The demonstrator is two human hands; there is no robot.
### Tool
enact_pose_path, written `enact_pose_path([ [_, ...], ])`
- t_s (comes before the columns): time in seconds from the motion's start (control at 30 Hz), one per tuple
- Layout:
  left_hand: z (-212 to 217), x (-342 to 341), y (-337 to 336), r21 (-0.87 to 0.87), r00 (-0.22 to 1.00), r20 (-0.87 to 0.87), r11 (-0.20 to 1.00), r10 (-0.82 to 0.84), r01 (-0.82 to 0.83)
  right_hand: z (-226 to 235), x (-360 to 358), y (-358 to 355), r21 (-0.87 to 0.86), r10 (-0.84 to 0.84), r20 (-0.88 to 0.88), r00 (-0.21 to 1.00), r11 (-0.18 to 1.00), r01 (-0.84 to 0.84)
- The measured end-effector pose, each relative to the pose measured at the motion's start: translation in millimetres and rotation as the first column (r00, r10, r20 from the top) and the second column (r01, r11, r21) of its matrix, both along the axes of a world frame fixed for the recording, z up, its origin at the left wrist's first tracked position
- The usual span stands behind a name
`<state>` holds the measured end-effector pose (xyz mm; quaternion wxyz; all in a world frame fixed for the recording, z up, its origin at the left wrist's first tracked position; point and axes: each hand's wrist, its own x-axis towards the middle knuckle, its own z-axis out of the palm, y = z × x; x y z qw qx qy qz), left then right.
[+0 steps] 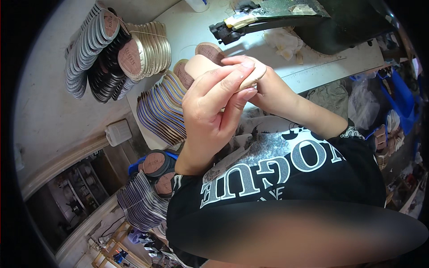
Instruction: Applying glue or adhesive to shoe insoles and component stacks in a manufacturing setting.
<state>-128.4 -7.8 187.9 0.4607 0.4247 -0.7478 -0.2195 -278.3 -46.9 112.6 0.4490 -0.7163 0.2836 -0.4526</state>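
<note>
A beige shoe insole (197,67) is held up over the near edge of the white table. My left hand (210,100) pinches it from the left, fingers across its face and thumb underneath. My right hand (264,87) is closed around its other end, close against the left fingertips. The middle of the insole is hidden by my fingers. Just behind it, another insole with a brown heel patch (210,51) lies on the table. To the left, a long row of insoles with blue and tan edges (161,109) stands packed on edge.
A dark sewing machine (313,27) reaches across the back right, near a crumpled white cloth (283,42). Tied bundles of silver (91,44), black and gold insoles (154,47) are at the far left. More insole stacks (143,198) stand low at left, below a white plastic container (118,132).
</note>
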Motion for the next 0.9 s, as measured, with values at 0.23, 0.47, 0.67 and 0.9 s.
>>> enact_pose_path([
  [0.23, -12, 8, -2, 0.02, 0.977, -0.209, 0.999, 0.038, -0.034, 2, -6, -5, 0.037, 0.132, -0.087, 0.987, 0.991, -0.129],
  [0.47, -44, 75, 4, 0.295, 0.796, -0.451, 0.909, 0.403, -0.293, 0, -13, -5, 0.105, 0.117, -0.265, 0.957, 0.99, -0.092],
  [0.67, -72, 125, 27, 0.351, 0.55, -0.466, 0.715, 0.694, -0.605, -33, 15, -27, 0.136, 0.1, -0.503, 0.859, 0.99, -0.035],
  [0.9, -101, 132, 38, 0.287, 0.576, -0.499, 0.751, 0.647, -0.595, -60, 40, -16, 0.055, 0.152, -0.558, 0.816, 0.988, -0.146],
])
